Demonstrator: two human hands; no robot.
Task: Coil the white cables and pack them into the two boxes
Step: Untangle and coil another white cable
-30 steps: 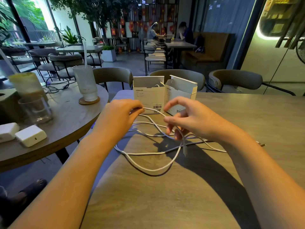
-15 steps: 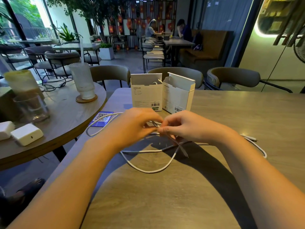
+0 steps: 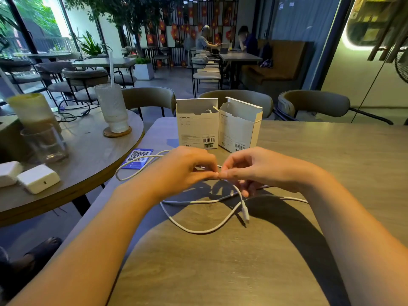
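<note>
Cable (image 3: 198,231) | white, thin, loosely looped | pinched by both hands' fingers (image 3: 215,174)

Two open white boxes (image 3: 218,127) stand side by side, touching, at the far edge of the table (image 3: 331,155). In front of the boxes both hands and loose loops of white cable (image 3: 198,230) crowd the surface. Right of the boxes the table lies bare. Left of them a blue QR card (image 3: 139,157) lies flat at the table's edge, a cable loop crossing it.
</note>
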